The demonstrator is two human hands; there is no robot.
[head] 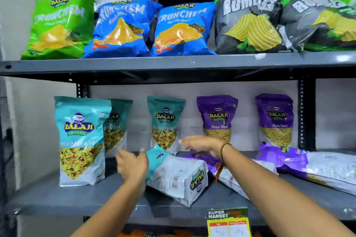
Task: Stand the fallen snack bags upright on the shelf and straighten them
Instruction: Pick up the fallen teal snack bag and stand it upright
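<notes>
A fallen teal bag (177,177) lies on its front on the lower shelf (57,196), its white back and barcode facing up. My left hand (133,165) is at its teal top end, fingers spread, touching or almost touching it. My right hand (204,146) hovers open just above and behind it. A purple bag (240,173) lies flat under my right wrist. Another purple bag (312,167) lies flat at the right. Upright stand three teal bags (81,140) (115,127) (165,121) and two purple bags (217,117) (275,119).
The upper shelf (173,61) holds a green bag, blue Crunchem bags (121,29) and dark Rumples bags (248,17), some leaning. A supermarket price tag (228,221) hangs on the lower shelf's front edge. Black slotted uprights stand at the back corners.
</notes>
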